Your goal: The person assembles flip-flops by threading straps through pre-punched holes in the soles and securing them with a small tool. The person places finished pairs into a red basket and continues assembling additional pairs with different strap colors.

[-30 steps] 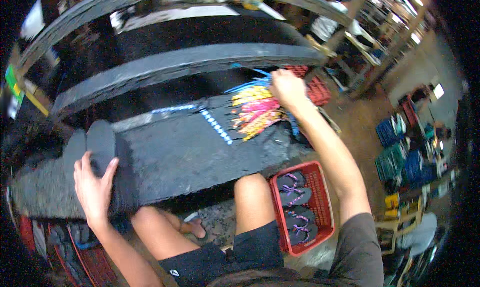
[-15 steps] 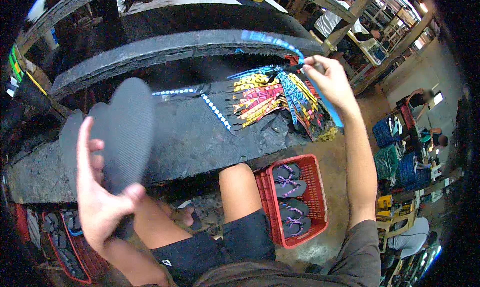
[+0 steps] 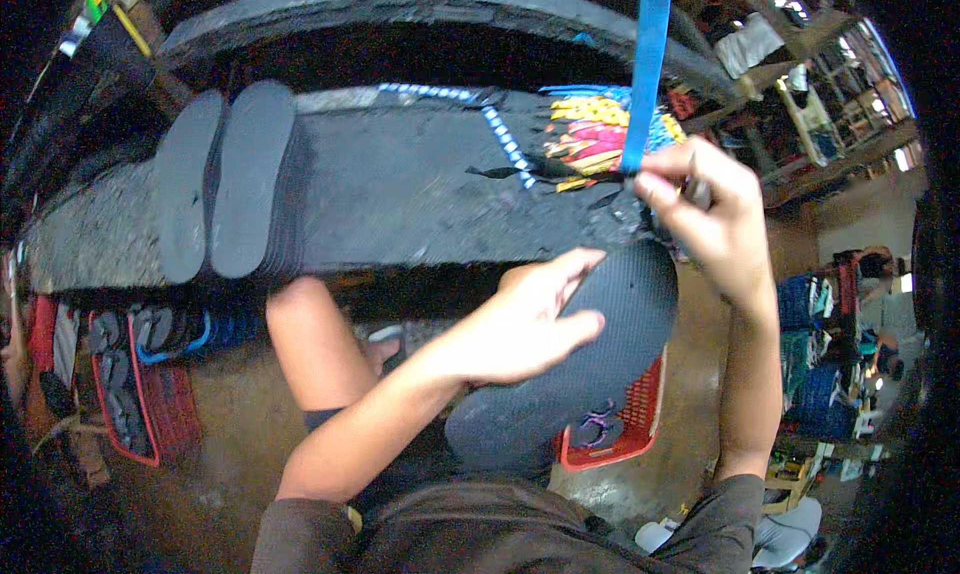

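Observation:
My left hand is closed around the edge of a dark grey, ribbed flip-flop sole, tilted over my lap in front of the bench. A small hole shows near the sole's upper end. Just above that end, my right hand pinches a blue strap between thumb and fingertips. The strap's flat band rises toward the top of the view. Beyond the hands lies a bundle of yellow, red and blue patterned straps. A black strip sticks out beside it.
Two stacks of grey soles, a left one and a right one, lie on the dark bench. Blue-and-white checked strips rest behind. Below the sole stands a red basket with sandals; other red baskets are at left.
My left hand has carried the sole from beside the stacks rightward to my lap. My right hand keeps the blue strap, now close to the sole's end. The view has shifted.

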A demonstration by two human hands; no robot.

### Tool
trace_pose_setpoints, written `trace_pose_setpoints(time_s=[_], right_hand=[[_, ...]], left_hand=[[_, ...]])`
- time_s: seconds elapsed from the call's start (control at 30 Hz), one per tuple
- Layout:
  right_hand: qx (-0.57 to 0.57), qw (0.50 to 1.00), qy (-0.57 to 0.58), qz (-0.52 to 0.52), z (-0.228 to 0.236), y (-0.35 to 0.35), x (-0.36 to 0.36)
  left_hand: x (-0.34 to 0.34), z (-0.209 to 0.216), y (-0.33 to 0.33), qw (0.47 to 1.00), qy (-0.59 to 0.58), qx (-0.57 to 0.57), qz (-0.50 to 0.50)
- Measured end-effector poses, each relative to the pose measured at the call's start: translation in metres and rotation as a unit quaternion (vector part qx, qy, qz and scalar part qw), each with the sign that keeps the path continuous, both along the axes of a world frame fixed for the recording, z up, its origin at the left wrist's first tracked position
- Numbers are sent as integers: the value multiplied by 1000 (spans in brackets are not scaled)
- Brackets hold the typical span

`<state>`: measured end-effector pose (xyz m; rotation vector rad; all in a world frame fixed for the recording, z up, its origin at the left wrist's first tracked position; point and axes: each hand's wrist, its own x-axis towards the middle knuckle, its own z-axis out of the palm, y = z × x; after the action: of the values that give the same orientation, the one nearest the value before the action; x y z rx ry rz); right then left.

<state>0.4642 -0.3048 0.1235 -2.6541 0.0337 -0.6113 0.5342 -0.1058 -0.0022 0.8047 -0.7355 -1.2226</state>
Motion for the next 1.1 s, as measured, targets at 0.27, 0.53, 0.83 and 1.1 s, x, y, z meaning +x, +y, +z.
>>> trace_pose_setpoints(time_s=[0.27, 0.53, 0.83, 1.1], right_hand=[[-212, 970, 2, 120, -107, 78, -45], [-147, 978, 20, 144, -135, 127, -74], [372, 913, 155, -72, -134, 120, -46], [297, 952, 70, 11, -134, 109, -30]], left_hand=[[15, -63, 51, 973, 198, 87, 84], [-7, -72, 79, 973, 105, 113, 169], [-38, -65, 88, 959, -52, 133, 245], [-46, -63, 88, 949, -89, 101, 285]])
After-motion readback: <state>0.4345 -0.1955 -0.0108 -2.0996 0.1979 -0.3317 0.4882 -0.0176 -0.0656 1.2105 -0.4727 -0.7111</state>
